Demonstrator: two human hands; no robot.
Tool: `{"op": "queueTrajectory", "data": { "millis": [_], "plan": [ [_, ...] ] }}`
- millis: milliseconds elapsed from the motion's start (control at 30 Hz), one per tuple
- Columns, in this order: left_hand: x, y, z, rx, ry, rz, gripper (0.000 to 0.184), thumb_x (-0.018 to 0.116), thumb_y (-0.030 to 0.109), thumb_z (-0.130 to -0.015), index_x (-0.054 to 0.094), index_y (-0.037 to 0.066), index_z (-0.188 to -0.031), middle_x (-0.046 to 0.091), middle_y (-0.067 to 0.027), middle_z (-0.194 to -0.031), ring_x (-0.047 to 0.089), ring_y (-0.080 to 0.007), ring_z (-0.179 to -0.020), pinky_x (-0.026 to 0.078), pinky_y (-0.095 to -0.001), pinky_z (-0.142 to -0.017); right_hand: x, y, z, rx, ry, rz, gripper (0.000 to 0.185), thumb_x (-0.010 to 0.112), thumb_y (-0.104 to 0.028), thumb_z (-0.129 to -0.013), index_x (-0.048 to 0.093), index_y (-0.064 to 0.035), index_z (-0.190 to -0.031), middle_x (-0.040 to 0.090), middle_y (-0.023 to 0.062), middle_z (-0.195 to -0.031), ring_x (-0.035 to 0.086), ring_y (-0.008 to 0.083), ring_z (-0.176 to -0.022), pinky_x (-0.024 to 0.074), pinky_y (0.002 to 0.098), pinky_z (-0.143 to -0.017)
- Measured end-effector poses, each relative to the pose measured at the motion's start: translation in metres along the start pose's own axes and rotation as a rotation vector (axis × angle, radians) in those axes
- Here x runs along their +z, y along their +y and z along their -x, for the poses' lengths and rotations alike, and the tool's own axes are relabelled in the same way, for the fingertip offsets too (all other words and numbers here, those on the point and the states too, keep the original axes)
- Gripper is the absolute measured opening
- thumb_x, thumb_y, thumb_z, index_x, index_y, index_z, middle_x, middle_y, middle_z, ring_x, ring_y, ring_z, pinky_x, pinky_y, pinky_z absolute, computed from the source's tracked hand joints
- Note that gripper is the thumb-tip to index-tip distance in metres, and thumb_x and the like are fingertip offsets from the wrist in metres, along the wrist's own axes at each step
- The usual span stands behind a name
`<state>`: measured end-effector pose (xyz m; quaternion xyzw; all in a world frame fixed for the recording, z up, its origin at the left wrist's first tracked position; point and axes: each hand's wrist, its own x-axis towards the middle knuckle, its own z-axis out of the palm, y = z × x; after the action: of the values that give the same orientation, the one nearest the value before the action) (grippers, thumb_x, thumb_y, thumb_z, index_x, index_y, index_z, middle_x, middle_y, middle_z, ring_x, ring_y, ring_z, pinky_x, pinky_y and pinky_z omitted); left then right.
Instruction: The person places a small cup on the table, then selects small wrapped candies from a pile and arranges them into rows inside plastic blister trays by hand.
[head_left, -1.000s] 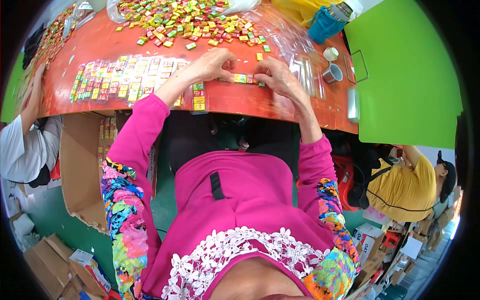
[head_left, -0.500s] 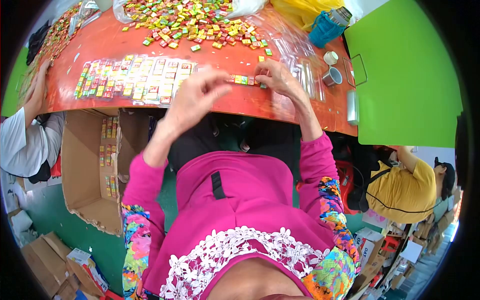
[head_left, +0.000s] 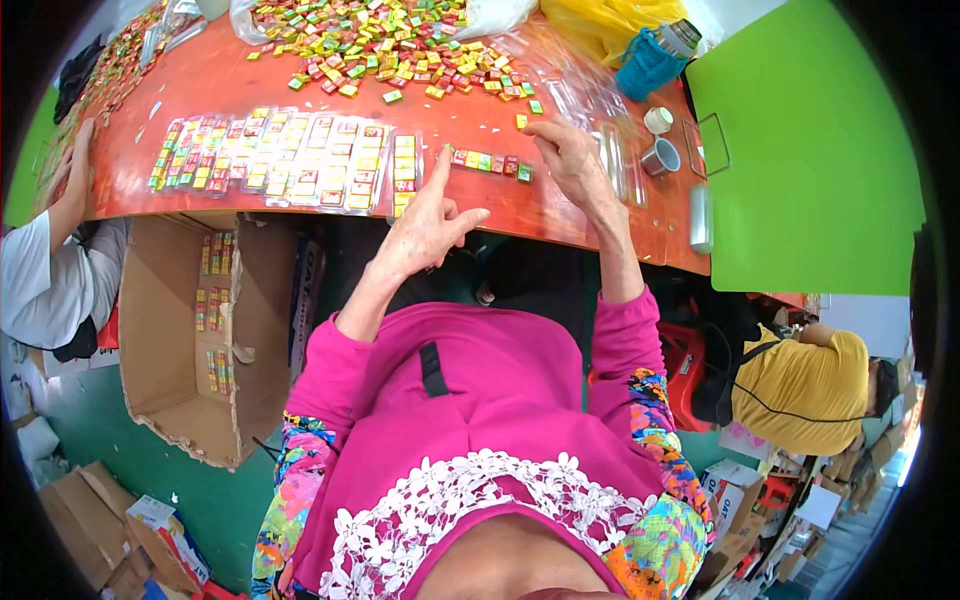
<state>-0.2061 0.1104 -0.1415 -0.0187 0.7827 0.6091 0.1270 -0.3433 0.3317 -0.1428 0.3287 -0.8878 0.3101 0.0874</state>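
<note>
A short row of small red, yellow and green boxes (head_left: pixel 484 162) lies on the orange-red table in front of me. My left hand (head_left: pixel 425 228) is open, its index finger stretched to the row's left end and its thumb apart. Right of the row, my right hand (head_left: pixel 572 165) hovers with bent fingers apart and nothing visible in them. A single yellow box (head_left: pixel 521 121) lies close to its fingertips. Beside my left index finger is a clear plastic tray filled with boxes (head_left: pixel 404 165). More filled trays (head_left: pixel 290 160) stand in a line to the left.
A heap of loose boxes (head_left: pixel 390 45) covers the back of the table. Empty clear trays (head_left: pixel 615 160), a grey cup (head_left: pixel 660 157) and a bottle in a blue cover (head_left: pixel 650 62) are on the right. A cardboard carton (head_left: pixel 180 330) stands below left. Other people sit on both sides.
My left hand has come down and right, its index finger now at the row's left end. My right hand has drawn back from the row's right end. The filled tray beside the row is now uncovered.
</note>
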Motion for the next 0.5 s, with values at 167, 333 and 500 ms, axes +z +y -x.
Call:
{"op": "queueTrajectory", "data": {
  "millis": [167, 333, 500],
  "plan": [
    [0.026, -0.016, 0.013, 0.069, 0.003, 0.095, 0.095, 0.069, 0.019, -0.092, 0.001, 0.004, -0.157, 0.054, -0.0035, -0.062, 0.047, -0.0080, -0.048, 0.039, -0.0259, -0.042, 0.007, -0.024, -0.006, -0.210, -0.134, 0.033, 0.032, 0.056, -0.004, -0.087, 0.065, -0.0041, -0.118, 0.064, 0.0150, -0.111, 0.060, 0.0335, -0.104, 0.0483, 0.0410, -0.088],
    [0.041, -0.041, 0.018, 0.129, 0.007, 0.086, 0.093, 0.068, 0.017, -0.094, 0.002, 0.008, -0.158, 0.053, -0.0017, -0.065, 0.044, -0.0053, -0.048, 0.036, -0.0236, -0.043, 0.044, -0.036, -0.011, -0.371, -0.160, 0.109, 0.037, 0.052, -0.009, -0.090, 0.061, -0.0099, -0.126, 0.060, 0.0111, -0.128, 0.054, 0.0308, -0.119, 0.0430, 0.0429, -0.099],
    [0.038, -0.040, 0.019, 0.100, 0.007, 0.081, 0.093, 0.068, 0.016, -0.093, 0.002, 0.008, -0.158, 0.052, -0.0017, -0.064, 0.044, -0.0055, -0.050, 0.037, -0.0244, -0.046, 0.050, -0.033, -0.012, -0.400, -0.214, 0.194, 0.037, 0.050, -0.012, -0.091, 0.060, -0.0097, -0.127, 0.057, 0.0120, -0.132, 0.053, 0.0316, -0.121, 0.0430, 0.0436, -0.099]
  ]
}}
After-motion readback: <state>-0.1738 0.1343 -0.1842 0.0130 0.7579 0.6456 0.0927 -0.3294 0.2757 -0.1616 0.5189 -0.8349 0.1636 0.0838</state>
